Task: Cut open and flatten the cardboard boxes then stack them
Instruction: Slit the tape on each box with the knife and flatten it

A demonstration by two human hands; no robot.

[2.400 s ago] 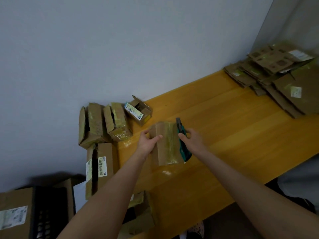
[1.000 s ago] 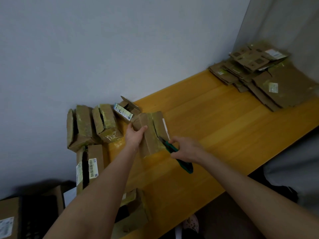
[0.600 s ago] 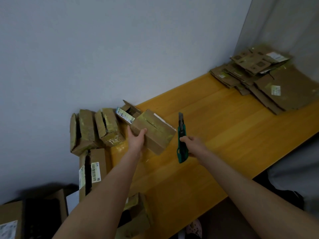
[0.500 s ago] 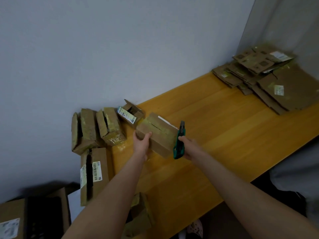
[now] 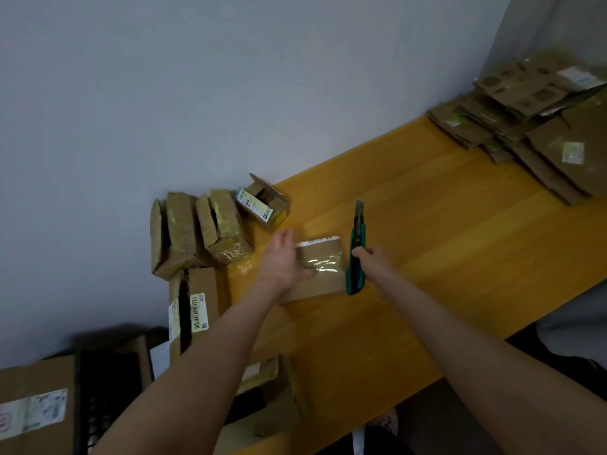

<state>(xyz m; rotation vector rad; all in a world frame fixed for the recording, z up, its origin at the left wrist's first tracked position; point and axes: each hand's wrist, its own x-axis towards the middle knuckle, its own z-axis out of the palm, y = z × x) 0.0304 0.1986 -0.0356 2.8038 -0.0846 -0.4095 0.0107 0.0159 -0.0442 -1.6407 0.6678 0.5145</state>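
Pressing flat with straight fingers, the left hand (image 5: 281,257) rests on the small taped brown cardboard box (image 5: 323,274) on the yellow wooden desk (image 5: 443,224). Just right of that box, the right hand (image 5: 372,258) grips a green utility knife (image 5: 357,254); far right lies a stack of flattened brown cardboard (image 5: 542,126).

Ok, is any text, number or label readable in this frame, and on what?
Nothing can be quoted; every print is too small or blurred.
Small open box: white and green label, unreadable.
Barcode box: two barcode labels, digits unreadable.
Taped box under the left hand: white strip, dark print, unreadable.
Large box, lower left: white label, blurred.
Flattened stack: pale labels, blurred.
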